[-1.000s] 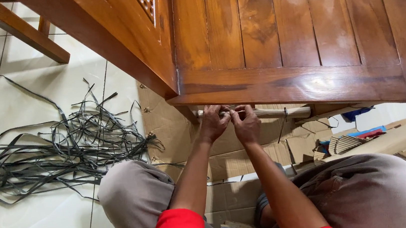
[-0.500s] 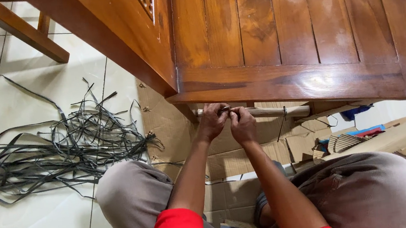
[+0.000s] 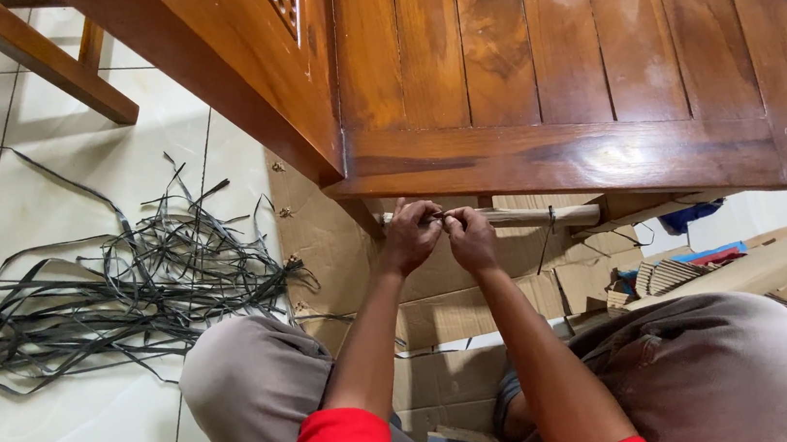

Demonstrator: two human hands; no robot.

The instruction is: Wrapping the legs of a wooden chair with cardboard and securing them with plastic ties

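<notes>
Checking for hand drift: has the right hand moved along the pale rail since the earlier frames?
Barely: the right hand has crept slightly left along the pale rail, closer to the left hand.

Short red sleeves, ending above elbows; forearms bare, no watch or rings seen. Left hand (image 3: 412, 237) & right hand (image 3: 469, 238) ungloved. Grey-brown trousers w/ soft creases, fabric smooth over both knees. No other clothing visible.

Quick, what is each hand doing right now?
Left hand: closed, fingers pinching a thin dark strip at the pale rod under the wooden table.
Right hand: closed, pinching the same spot on the rod.
</notes>
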